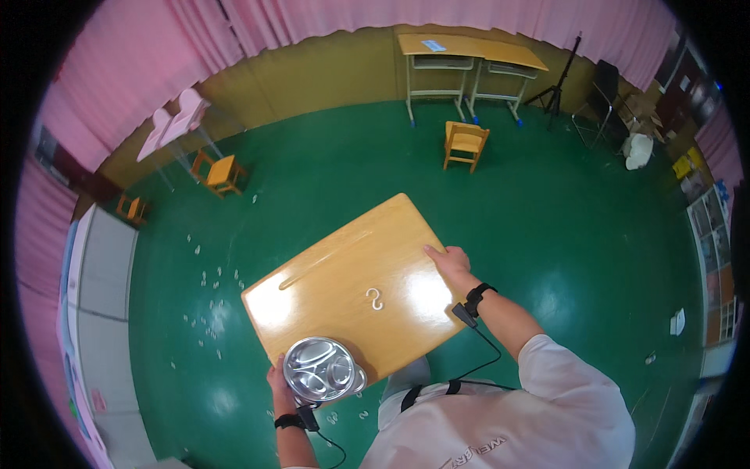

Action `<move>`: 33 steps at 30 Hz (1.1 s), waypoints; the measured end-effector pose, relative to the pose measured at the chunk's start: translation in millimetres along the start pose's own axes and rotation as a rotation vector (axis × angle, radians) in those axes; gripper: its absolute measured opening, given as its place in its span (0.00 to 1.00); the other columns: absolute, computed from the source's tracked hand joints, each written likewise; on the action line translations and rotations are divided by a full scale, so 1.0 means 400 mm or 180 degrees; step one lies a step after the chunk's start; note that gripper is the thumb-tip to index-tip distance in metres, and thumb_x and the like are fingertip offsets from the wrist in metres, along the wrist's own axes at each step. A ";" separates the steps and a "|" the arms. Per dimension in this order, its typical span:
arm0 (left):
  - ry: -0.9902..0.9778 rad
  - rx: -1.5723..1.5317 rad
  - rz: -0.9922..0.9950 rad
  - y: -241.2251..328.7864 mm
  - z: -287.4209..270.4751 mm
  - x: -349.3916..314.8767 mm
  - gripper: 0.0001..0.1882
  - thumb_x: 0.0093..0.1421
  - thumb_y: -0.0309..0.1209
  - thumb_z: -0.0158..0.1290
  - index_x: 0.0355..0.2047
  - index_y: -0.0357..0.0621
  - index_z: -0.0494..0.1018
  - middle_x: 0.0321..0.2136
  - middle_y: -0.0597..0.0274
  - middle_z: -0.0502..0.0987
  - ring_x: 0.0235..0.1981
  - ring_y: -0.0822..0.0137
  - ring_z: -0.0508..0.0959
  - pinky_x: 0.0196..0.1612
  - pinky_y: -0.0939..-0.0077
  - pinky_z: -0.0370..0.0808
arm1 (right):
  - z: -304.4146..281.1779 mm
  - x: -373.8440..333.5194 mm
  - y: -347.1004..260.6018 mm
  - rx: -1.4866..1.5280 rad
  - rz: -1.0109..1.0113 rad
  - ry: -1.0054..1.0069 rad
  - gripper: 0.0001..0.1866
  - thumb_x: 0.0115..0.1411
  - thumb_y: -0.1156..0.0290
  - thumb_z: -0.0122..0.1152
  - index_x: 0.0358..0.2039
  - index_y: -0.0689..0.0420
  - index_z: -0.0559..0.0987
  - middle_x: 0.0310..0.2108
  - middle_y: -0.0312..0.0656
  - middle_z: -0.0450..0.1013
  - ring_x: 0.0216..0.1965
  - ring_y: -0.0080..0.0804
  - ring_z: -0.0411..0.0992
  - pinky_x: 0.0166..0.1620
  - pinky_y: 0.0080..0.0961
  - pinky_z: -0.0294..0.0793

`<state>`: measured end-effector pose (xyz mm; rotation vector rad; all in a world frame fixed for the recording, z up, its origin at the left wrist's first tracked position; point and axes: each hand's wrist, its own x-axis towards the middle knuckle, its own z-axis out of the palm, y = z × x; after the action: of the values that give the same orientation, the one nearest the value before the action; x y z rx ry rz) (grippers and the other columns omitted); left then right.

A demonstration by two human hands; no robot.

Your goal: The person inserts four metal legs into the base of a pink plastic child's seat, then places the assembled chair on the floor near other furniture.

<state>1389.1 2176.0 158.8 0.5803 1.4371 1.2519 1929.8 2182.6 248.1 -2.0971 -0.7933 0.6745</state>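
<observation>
A small wooden desk [344, 273] stands at a slant in front of me. My right hand [451, 264] grips its right edge, thumb on top and fingers hidden below. At the near left corner my left hand [278, 384] closes on the desk edge, right beside a round stainless-steel divided plate [319, 369] with side handles. Whether that hand also touches the plate I cannot tell. A white S-shaped hook [375, 299] lies on the desktop, right of its middle. The plate rests upright on the desk's near left corner.
Several white hooks [211, 305] are scattered on the green floor [328, 156] to the left. Small wooden chairs [466, 144] and two desks [476, 51] stand toward the far wall. White cabinets [105, 313] line the left side, and shelves [712, 250] the right. Cables hang from both wristbands.
</observation>
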 end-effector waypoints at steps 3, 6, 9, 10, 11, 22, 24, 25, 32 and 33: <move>-0.0048 0.0239 0.0055 0.022 0.073 -0.006 0.17 0.54 0.35 0.62 0.33 0.32 0.71 0.28 0.52 0.78 0.24 0.64 0.78 0.26 0.71 0.76 | -0.028 -0.026 0.093 0.0039 0.0262 0.0298 0.38 0.45 0.36 0.62 0.36 0.65 0.79 0.36 0.52 0.76 0.41 0.45 0.75 0.44 0.35 0.72; -0.0253 0.0354 -0.0071 0.013 0.013 -0.007 0.16 0.53 0.34 0.62 0.29 0.35 0.69 0.25 0.55 0.76 0.22 0.65 0.76 0.23 0.69 0.73 | -0.051 -0.157 0.094 0.0059 0.0599 0.0043 0.39 0.44 0.36 0.62 0.36 0.65 0.79 0.35 0.52 0.77 0.40 0.46 0.75 0.43 0.35 0.72; -0.0380 0.0523 0.0003 0.007 0.010 0.029 0.16 0.52 0.36 0.63 0.26 0.40 0.68 0.23 0.57 0.76 0.20 0.65 0.77 0.23 0.69 0.75 | -0.014 -0.183 0.195 0.0166 0.0511 0.0465 0.40 0.44 0.35 0.62 0.36 0.67 0.78 0.35 0.53 0.77 0.39 0.46 0.75 0.42 0.35 0.73; -0.0421 0.0466 -0.0018 0.003 0.011 0.037 0.17 0.52 0.35 0.63 0.28 0.36 0.68 0.24 0.56 0.76 0.20 0.65 0.76 0.22 0.70 0.74 | 0.003 -0.187 0.228 0.0188 0.0475 0.0623 0.41 0.44 0.35 0.62 0.36 0.68 0.78 0.35 0.53 0.76 0.40 0.46 0.75 0.42 0.35 0.73; -0.0415 0.0401 -0.0044 -0.004 -0.012 0.042 0.17 0.53 0.34 0.62 0.31 0.33 0.69 0.25 0.55 0.76 0.21 0.66 0.75 0.22 0.71 0.73 | 0.004 -0.228 0.215 0.0203 0.0487 0.0627 0.41 0.44 0.35 0.62 0.36 0.68 0.78 0.35 0.53 0.76 0.40 0.46 0.75 0.42 0.35 0.73; -0.0740 0.0496 0.0353 0.030 -0.134 0.009 0.22 0.55 0.35 0.59 0.38 0.25 0.67 0.27 0.47 0.78 0.22 0.62 0.79 0.22 0.70 0.77 | 0.099 -0.348 0.295 0.0655 0.0267 0.0547 0.38 0.43 0.34 0.62 0.30 0.63 0.80 0.30 0.50 0.77 0.35 0.45 0.76 0.39 0.36 0.73; -0.0749 0.0339 0.0476 0.047 -0.137 -0.038 0.20 0.55 0.34 0.59 0.36 0.26 0.68 0.27 0.48 0.78 0.22 0.62 0.79 0.23 0.69 0.77 | 0.074 -0.371 0.275 0.0620 0.0284 0.0515 0.37 0.43 0.34 0.62 0.30 0.63 0.80 0.30 0.50 0.77 0.35 0.44 0.76 0.39 0.36 0.73; -0.0743 0.0334 0.0493 0.046 -0.160 -0.041 0.20 0.55 0.34 0.59 0.36 0.26 0.68 0.27 0.48 0.78 0.22 0.62 0.79 0.23 0.69 0.77 | 0.071 -0.391 0.265 0.0583 0.0305 0.0479 0.37 0.43 0.34 0.62 0.30 0.62 0.80 0.30 0.50 0.77 0.35 0.44 0.76 0.38 0.36 0.73; -0.0709 0.0185 0.0651 -0.004 -0.254 0.022 0.18 0.53 0.36 0.61 0.30 0.29 0.72 0.27 0.49 0.78 0.22 0.63 0.78 0.24 0.70 0.76 | 0.106 -0.466 0.267 0.0816 -0.0024 0.0536 0.37 0.43 0.35 0.61 0.30 0.63 0.80 0.32 0.50 0.77 0.37 0.43 0.76 0.39 0.35 0.73; -0.0606 0.0292 0.0737 -0.007 -0.297 0.031 0.18 0.53 0.36 0.61 0.31 0.29 0.72 0.27 0.50 0.78 0.23 0.63 0.78 0.25 0.70 0.76 | 0.125 -0.473 0.273 0.0798 -0.0003 0.0578 0.37 0.43 0.35 0.61 0.29 0.64 0.80 0.31 0.50 0.77 0.37 0.43 0.76 0.40 0.35 0.73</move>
<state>1277.4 2141.6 134.0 0.9250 1.2990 1.2763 1803.7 2015.2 168.9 -1.8977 -0.5773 0.5435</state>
